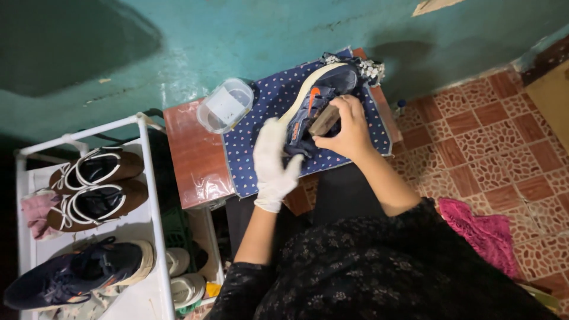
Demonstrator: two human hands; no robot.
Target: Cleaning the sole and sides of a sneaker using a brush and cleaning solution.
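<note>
White metal tubing frames the shoe rack (148,178) at the far left, with a pair of brown sandals (95,189) on it and a dark sneaker (77,272) nearer the camera; these sit well apart from the work. Right of the rack stands a small reddish desk (189,154), on which a clear plastic container (225,105) rests close to the far left corner of a blue dotted cloth (261,118). That container looks at risk: a wide elbow swing or a tug on the cloth could knock it off the desk. The left hand (274,163), in a white glove, lies with its fingers (269,133) loosely extended along the near side of the navy sneaker (317,101), steadying rather than clamping it, so a hard stroke could let the shoe skid on the cloth or tip towards the wall. The sneaker lies on its side in the middle of the cloth, pale sole towards the far left. The bare right hand (351,127) has its fingers curled tight around a brown brush (325,120) pressed on the upper; too much force might scuff the orange trim.
</note>
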